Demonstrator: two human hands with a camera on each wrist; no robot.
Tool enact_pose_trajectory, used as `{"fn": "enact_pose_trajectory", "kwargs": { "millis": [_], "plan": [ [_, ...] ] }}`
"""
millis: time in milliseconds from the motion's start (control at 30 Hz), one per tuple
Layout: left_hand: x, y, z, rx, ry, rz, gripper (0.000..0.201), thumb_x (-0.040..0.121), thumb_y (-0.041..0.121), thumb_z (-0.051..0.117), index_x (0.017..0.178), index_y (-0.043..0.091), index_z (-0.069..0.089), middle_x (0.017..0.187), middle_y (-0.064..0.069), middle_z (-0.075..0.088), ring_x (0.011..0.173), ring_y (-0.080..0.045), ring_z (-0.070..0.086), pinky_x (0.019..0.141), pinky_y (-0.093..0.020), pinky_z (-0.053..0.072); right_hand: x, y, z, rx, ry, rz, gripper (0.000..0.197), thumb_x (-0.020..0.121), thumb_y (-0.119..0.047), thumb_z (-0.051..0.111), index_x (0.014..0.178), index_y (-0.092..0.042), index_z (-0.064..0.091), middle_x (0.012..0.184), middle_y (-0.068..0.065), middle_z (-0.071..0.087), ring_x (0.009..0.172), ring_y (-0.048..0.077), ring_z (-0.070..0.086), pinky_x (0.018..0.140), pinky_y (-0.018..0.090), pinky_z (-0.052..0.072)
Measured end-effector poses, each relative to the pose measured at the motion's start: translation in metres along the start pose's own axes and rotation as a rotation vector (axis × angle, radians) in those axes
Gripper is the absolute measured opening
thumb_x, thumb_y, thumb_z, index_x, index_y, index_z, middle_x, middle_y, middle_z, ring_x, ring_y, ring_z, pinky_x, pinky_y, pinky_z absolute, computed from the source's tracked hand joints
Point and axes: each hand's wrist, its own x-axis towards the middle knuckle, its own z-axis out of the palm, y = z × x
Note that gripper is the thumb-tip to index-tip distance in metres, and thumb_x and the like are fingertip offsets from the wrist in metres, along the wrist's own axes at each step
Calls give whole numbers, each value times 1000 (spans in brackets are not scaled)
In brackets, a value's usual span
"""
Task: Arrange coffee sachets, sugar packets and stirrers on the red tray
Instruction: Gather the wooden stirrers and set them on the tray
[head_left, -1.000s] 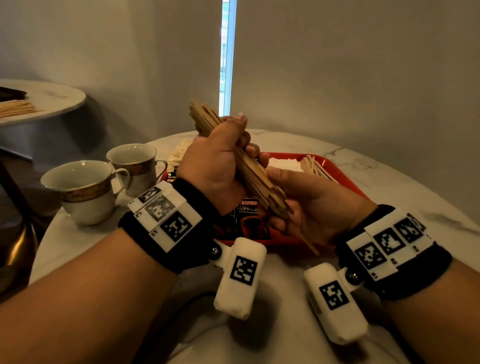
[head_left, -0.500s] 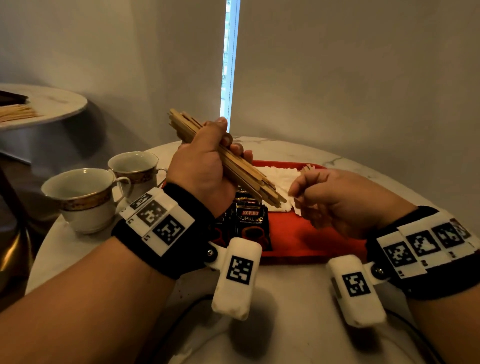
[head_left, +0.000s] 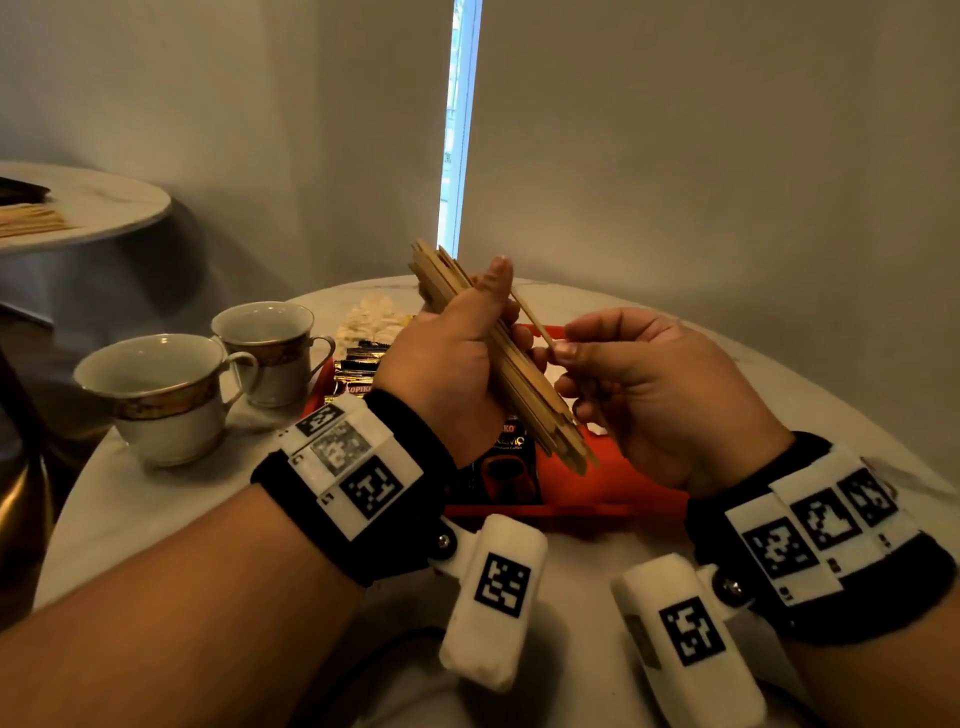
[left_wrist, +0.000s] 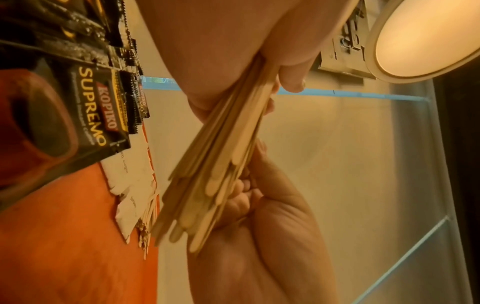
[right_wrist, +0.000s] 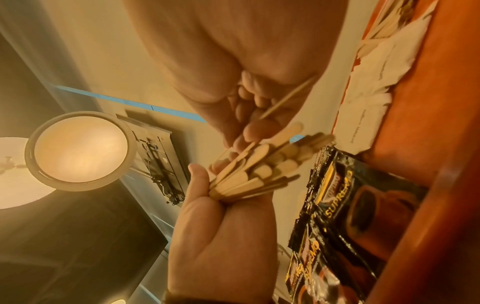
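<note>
Marble tabletop (head_left: 130, 519), mid-task: my left hand (head_left: 447, 364) grips the stirrer bundle (head_left: 519, 374) above the red tray (head_left: 613, 483) while my right hand (head_left: 660, 395) pinches one stirrer (head_left: 532, 317). Coffee sachets (left_wrist: 85, 107), sugar packets (left_wrist: 135, 181) and some stirrers already lie there; the bundle remains.

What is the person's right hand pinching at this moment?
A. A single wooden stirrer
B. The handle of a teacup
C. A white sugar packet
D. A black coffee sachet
A: the right hand pinches a single wooden stirrer between thumb and fingertips, beside the bundle of stirrers gripped in the left hand.
</note>
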Motion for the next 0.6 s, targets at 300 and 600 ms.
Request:
{"fn": "enact_pose_trajectory", "kwargs": {
  "millis": [300, 600],
  "plan": [
    [-4, -6, -1, 181, -37, 39, 17, 97, 27, 65, 96, 10, 62, 71, -2, 62, 61, -20, 60, 59, -34, 52, -2, 2, 1, -90, 5, -44, 17, 83, 4, 69, 87, -10, 62, 71, 8, 70, 60, 20, 66, 45, 27, 47],
    [2, 7, -2, -11, 119, 94, 18, 96, 26, 67, 92, 12, 56, 67, 1, 63, 58, -14, 68, 62, -34, 57, -4, 2, 3, -178, -125, 76, 44, 72, -40, 65, 105, -10, 63, 86, 5, 67, 72, 17, 63, 61, 27, 50]
  ]
}}
